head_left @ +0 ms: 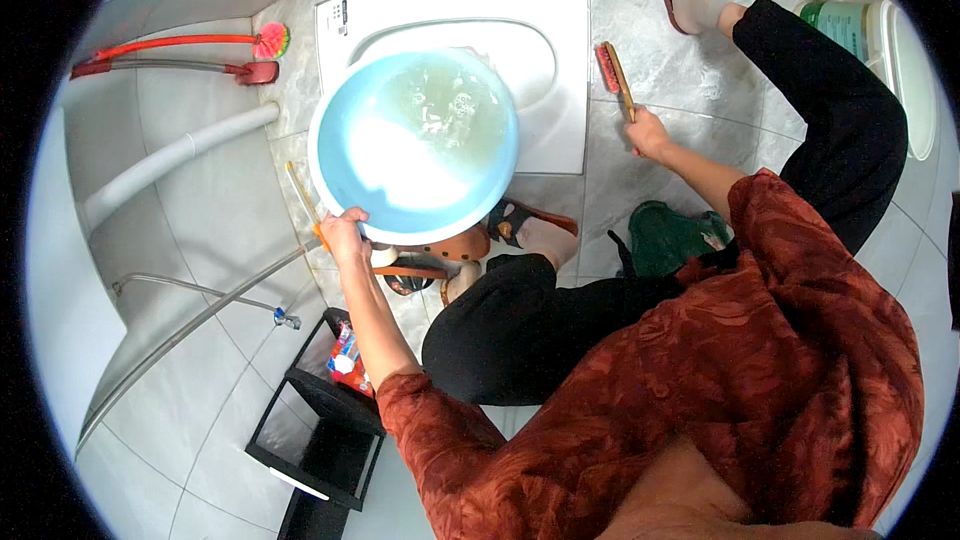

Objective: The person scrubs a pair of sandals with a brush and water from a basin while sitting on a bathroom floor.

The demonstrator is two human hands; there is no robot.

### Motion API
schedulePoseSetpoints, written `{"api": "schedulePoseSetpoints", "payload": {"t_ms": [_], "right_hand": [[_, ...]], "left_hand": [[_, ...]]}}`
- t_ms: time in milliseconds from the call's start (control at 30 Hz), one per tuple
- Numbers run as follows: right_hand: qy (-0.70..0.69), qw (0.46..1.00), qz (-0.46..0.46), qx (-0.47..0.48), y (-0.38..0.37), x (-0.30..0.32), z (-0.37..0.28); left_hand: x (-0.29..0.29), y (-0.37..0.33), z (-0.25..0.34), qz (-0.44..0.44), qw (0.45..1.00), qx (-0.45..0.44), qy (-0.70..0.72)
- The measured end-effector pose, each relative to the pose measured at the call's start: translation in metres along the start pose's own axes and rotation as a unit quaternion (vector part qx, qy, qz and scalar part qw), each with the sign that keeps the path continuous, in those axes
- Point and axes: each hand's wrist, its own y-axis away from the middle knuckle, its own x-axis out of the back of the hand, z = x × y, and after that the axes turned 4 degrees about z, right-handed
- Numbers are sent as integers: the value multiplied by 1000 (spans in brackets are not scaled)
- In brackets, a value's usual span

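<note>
My left hand (345, 232) is closed on the near left rim of a light blue basin (345, 185). Cloudy water with some foam lies toward the basin's far right side. Beneath the basin, and partly hidden by it, is a white squat toilet (562, 130) set in the floor. Off to the right, apart from the basin, my right hand (650, 134) grips the wooden handle of a scrub brush (612, 70) with reddish bristles. A thin yellow-orange stick (301, 193) passes close to my left hand; whether they touch, I cannot tell.
Two long-handled red brushes (262, 52) lean at the far left, near a white pipe (190, 147). A black rack (320, 430) stands at the lower left. Brown perforated footwear (462, 245) shows below the basin. A green object (665, 240) and a white bucket (890, 50) are on the right.
</note>
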Motion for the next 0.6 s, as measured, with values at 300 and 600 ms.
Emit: {"api": "schedulePoseSetpoints", "payload": {"t_ms": [300,600], "right_hand": [[-8,1000,-3,-8,-3,-5,3],[297,929,61,214,-11,4,7]], "left_hand": [[-2,11,4,-5,1000,8,-12],[16,2,-17,19,998,12,67]]}}
